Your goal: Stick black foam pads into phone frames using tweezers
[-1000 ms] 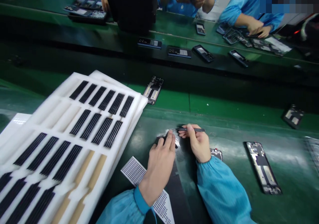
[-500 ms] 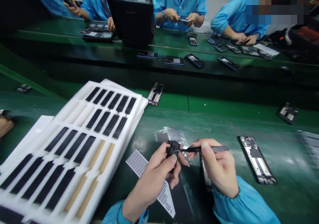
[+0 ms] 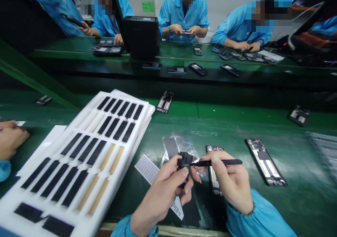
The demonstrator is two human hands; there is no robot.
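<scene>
My left hand (image 3: 168, 184) holds a small stack of black parts (image 3: 185, 159) between thumb and fingers. Black tweezers (image 3: 226, 162) are pinched in my right hand (image 3: 229, 177), their tip at the right edge of the black parts. Beneath and beside my hands lie a white dotted sheet (image 3: 147, 168), a clear plastic sheet with dark patches (image 3: 175, 145) and a dark strip (image 3: 191, 210). An opened phone frame (image 3: 214, 175) sits partly behind my right hand. Another phone frame (image 3: 265, 162) rests farther right.
White foam trays (image 3: 92, 172) with black strips stand at left. Beside them is a person's hand (image 3: 13, 138). More phone frames lie at the back (image 3: 165, 101) and right (image 3: 299, 115). Across the bench, people in blue work behind a row of phones (image 3: 198, 68) and a black box (image 3: 141, 37).
The view has tilted up and shifted, showing more of the people opposite and of the hand at left. My hands keep their holds, the tweezers' tip still at the black parts.
</scene>
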